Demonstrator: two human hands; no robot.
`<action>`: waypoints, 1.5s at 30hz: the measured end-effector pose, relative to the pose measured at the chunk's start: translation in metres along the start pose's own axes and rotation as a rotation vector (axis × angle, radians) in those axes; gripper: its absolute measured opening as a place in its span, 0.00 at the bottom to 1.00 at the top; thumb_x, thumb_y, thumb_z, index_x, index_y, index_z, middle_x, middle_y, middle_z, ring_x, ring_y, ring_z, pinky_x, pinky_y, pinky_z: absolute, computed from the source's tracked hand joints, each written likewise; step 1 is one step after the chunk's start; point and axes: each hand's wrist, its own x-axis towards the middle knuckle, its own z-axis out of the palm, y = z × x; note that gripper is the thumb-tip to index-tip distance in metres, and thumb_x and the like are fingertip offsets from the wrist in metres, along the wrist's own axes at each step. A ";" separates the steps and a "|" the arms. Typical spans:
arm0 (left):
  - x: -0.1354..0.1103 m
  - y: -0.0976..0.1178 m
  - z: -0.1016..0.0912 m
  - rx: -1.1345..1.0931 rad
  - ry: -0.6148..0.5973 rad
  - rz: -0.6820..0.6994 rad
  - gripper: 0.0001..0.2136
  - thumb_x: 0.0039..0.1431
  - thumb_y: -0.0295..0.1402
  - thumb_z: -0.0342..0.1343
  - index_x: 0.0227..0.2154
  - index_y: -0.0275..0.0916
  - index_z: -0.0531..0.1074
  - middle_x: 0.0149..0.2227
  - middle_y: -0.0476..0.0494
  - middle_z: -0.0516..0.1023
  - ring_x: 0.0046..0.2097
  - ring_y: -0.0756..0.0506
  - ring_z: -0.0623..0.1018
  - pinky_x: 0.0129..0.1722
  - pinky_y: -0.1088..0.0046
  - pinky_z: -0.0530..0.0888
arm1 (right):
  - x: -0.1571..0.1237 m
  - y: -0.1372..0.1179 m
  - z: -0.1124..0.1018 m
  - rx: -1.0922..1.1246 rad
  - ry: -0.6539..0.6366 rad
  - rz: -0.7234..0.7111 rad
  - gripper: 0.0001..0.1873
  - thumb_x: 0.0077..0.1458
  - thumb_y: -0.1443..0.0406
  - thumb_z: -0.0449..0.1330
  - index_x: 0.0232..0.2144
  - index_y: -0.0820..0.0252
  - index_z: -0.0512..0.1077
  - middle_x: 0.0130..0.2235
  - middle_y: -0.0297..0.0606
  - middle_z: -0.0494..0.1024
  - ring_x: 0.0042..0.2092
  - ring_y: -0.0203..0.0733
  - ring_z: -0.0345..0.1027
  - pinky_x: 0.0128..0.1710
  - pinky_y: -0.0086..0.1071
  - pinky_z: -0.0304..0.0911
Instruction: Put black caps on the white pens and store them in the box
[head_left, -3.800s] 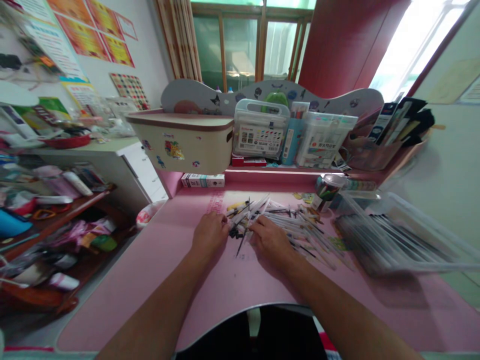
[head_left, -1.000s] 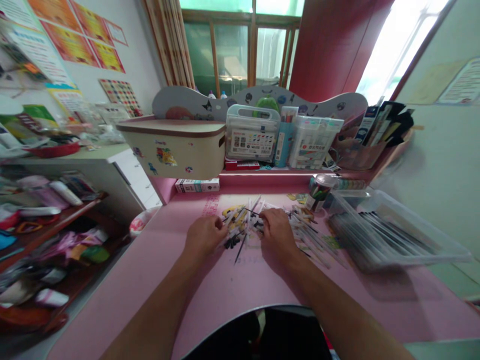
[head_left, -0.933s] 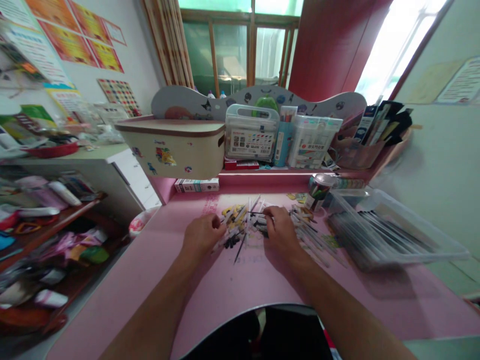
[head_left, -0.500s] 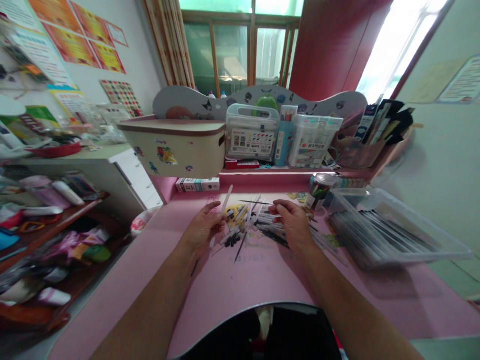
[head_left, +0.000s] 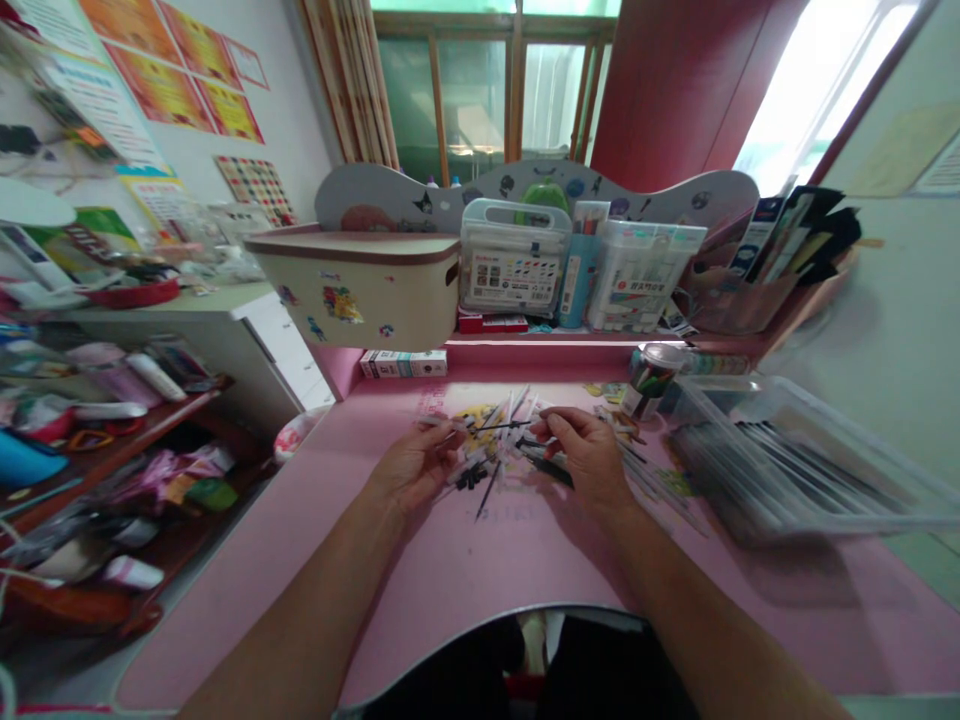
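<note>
My left hand (head_left: pixel 420 462) is closed, with thumb and fingers pinching a pale pen barrel (head_left: pixel 444 424) that is partly hidden and blurred. Opposite it, my right hand (head_left: pixel 589 455) pinches a thin dark pen refill (head_left: pixel 501 426), which points left toward the barrel. Whether the two touch I cannot tell. Between and below both hands lies a loose heap of pen parts (head_left: pixel 517 405), mostly pale barrels and thin dark refills. Several small black pieces (head_left: pixel 472 473) lie near my left fingers. A single dark refill (head_left: pixel 487 492) rests at the heap's near side.
On the right of the pink desk (head_left: pixel 480 590) stands a clear plastic box (head_left: pixel 847 515) holding many dark-cored sticks. Behind it is a jar (head_left: pixel 651 382) of pens. The shelf carries a cream bin (head_left: pixel 382 300), marker cases (head_left: pixel 514 270) and a pen holder (head_left: pixel 739 300).
My left hand has tilted the pale barrel from nearly upright to nearly flat. The dark refill in my right hand has dropped slightly and now lies closer to level with the barrel.
</note>
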 end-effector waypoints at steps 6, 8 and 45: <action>0.002 -0.002 -0.003 0.026 -0.004 0.005 0.08 0.59 0.15 0.54 0.28 0.32 0.71 0.26 0.42 0.79 0.27 0.50 0.80 0.20 0.82 0.73 | 0.001 -0.002 0.001 0.030 0.035 0.022 0.11 0.47 0.58 0.64 0.30 0.60 0.78 0.29 0.39 0.81 0.27 0.37 0.69 0.23 0.29 0.63; 0.002 -0.002 -0.002 0.021 0.003 -0.001 0.08 0.59 0.15 0.54 0.28 0.32 0.71 0.26 0.42 0.79 0.27 0.50 0.80 0.21 0.82 0.73 | 0.001 -0.004 0.001 0.032 0.038 0.016 0.11 0.47 0.58 0.65 0.29 0.60 0.78 0.28 0.40 0.81 0.28 0.37 0.69 0.23 0.29 0.63; -0.012 0.005 0.007 -0.218 -0.057 0.000 0.15 0.70 0.32 0.47 0.28 0.34 0.71 0.25 0.44 0.79 0.28 0.49 0.82 0.23 0.79 0.78 | -0.020 0.031 0.016 -0.873 -0.366 -0.463 0.10 0.56 0.74 0.55 0.32 0.59 0.76 0.39 0.40 0.72 0.43 0.43 0.63 0.45 0.35 0.61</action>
